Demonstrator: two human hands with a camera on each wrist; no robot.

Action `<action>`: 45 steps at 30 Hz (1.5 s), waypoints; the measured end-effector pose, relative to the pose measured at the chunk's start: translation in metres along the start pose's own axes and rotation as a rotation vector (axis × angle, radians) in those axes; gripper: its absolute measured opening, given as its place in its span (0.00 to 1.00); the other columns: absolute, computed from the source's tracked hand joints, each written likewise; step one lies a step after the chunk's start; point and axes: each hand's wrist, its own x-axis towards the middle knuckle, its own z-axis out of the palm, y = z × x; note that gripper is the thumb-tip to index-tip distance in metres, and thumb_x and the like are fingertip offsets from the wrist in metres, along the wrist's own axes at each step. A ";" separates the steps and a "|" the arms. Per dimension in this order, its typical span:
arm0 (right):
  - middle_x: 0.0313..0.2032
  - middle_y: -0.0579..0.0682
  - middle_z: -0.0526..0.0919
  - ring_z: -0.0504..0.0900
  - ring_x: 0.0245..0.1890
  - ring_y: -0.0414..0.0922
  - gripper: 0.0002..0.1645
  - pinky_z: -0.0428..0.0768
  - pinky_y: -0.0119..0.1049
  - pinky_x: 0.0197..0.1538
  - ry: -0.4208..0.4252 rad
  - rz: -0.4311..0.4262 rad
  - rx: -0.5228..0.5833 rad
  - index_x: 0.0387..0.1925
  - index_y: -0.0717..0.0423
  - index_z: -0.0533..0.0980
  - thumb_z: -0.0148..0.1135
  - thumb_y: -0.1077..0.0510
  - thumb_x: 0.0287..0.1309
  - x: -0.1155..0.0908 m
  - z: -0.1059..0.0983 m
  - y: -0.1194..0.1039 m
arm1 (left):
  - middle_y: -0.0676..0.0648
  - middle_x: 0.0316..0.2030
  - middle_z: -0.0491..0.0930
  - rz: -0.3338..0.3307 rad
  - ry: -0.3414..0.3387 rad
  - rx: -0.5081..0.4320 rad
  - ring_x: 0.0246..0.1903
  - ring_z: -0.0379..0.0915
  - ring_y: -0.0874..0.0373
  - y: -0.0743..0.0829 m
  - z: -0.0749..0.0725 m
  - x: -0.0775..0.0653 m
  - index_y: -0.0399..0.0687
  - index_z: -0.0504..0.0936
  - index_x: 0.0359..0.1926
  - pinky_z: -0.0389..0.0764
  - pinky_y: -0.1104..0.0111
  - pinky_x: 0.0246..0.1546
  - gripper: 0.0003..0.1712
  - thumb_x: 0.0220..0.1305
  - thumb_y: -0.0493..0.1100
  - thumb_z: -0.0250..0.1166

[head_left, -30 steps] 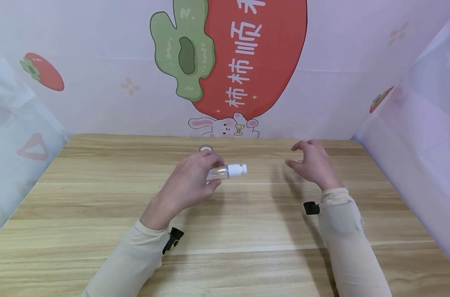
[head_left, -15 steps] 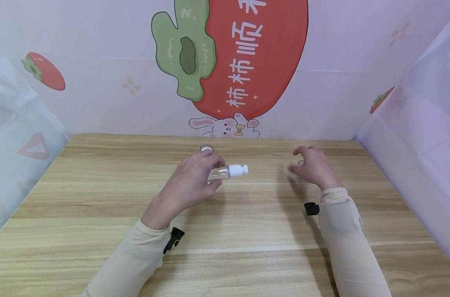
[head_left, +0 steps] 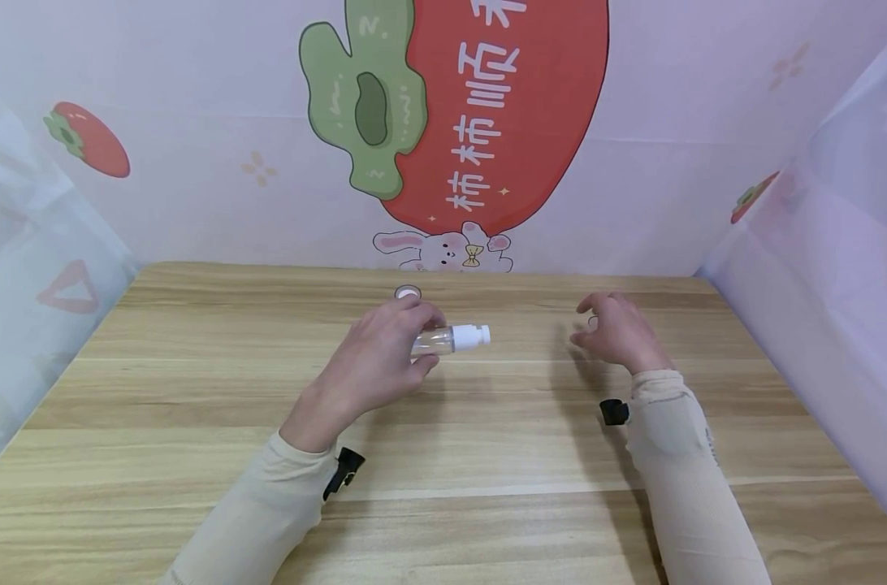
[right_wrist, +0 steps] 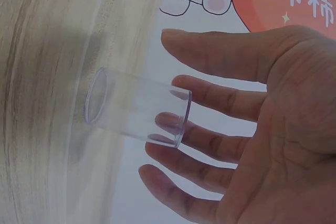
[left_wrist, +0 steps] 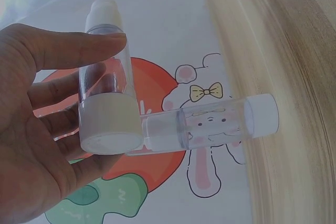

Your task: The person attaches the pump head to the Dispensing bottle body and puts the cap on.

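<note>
My left hand (head_left: 374,349) grips a small clear pump bottle (left_wrist: 108,116) with white ends, held sideways above the table. Its white top (head_left: 471,336) points right in the head view. Behind that hand a second clear bottle (left_wrist: 215,125) stands upright on the table, mostly hidden in the head view. At the right, my right hand (head_left: 619,333) is beside a clear cylindrical cap (right_wrist: 139,107) standing on the table. Thumb and fingers are spread and slightly bent around the cap without gripping it; some fingertips show through its wall. Whether they touch it I cannot tell.
The wooden table (head_left: 443,504) runs back to a printed backdrop (head_left: 217,211) with a large red fruit and a rabbit. Pale cloth sheets (head_left: 845,268) border the table at left and right. Each wrist wears a black camera mount (head_left: 615,412).
My right hand has lowered slightly and come a little nearer to me, around the clear cap. My left hand still holds the pump bottle, almost unmoved.
</note>
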 end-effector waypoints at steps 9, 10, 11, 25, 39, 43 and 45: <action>0.60 0.70 0.73 0.72 0.59 0.67 0.29 0.71 0.65 0.58 -0.017 0.007 0.008 0.62 0.66 0.72 0.67 0.61 0.60 0.002 0.003 0.003 | 0.50 0.38 0.80 0.004 0.002 -0.004 0.36 0.76 0.55 0.000 0.000 0.000 0.44 0.85 0.45 0.80 0.60 0.38 0.20 0.50 0.35 0.80; 0.60 0.70 0.74 0.72 0.59 0.67 0.28 0.71 0.65 0.58 -0.021 0.011 0.009 0.61 0.66 0.73 0.66 0.62 0.61 0.002 0.003 0.003 | 0.50 0.38 0.80 0.004 0.001 -0.004 0.36 0.76 0.55 0.000 0.000 0.000 0.44 0.85 0.45 0.80 0.60 0.38 0.20 0.50 0.35 0.80; 0.60 0.70 0.73 0.72 0.59 0.67 0.27 0.72 0.65 0.58 -0.024 0.012 0.011 0.61 0.66 0.73 0.65 0.62 0.61 0.003 0.004 0.003 | 0.50 0.38 0.80 0.003 0.001 -0.005 0.36 0.76 0.55 0.000 0.000 0.000 0.44 0.85 0.45 0.80 0.60 0.38 0.20 0.50 0.35 0.80; 0.58 0.71 0.74 0.73 0.59 0.67 0.22 0.73 0.63 0.57 -0.047 0.019 0.027 0.58 0.68 0.74 0.58 0.63 0.64 0.005 0.007 0.006 | 0.49 0.39 0.81 0.014 0.003 0.007 0.37 0.77 0.54 0.000 0.000 0.000 0.43 0.85 0.45 0.80 0.59 0.38 0.20 0.50 0.35 0.79; 0.55 0.71 0.75 0.73 0.56 0.66 0.18 0.75 0.61 0.54 -0.045 0.015 0.014 0.54 0.68 0.75 0.57 0.64 0.63 0.004 0.007 0.008 | 0.47 0.40 0.82 0.003 -0.007 0.003 0.37 0.77 0.54 0.001 -0.001 0.000 0.43 0.85 0.45 0.80 0.59 0.39 0.20 0.50 0.35 0.79; 0.56 0.71 0.74 0.73 0.55 0.66 0.19 0.75 0.61 0.54 -0.046 0.021 0.022 0.54 0.68 0.75 0.58 0.62 0.65 0.004 0.007 0.007 | 0.48 0.40 0.82 0.001 -0.008 0.003 0.37 0.77 0.54 0.001 -0.001 0.001 0.43 0.85 0.45 0.81 0.59 0.40 0.20 0.50 0.35 0.80; 0.55 0.71 0.74 0.73 0.55 0.66 0.19 0.75 0.61 0.53 -0.041 0.022 0.025 0.54 0.68 0.75 0.59 0.61 0.65 0.003 0.006 0.006 | 0.47 0.40 0.82 -0.002 -0.009 0.002 0.37 0.77 0.54 0.001 -0.001 0.001 0.43 0.85 0.46 0.81 0.59 0.40 0.20 0.50 0.35 0.80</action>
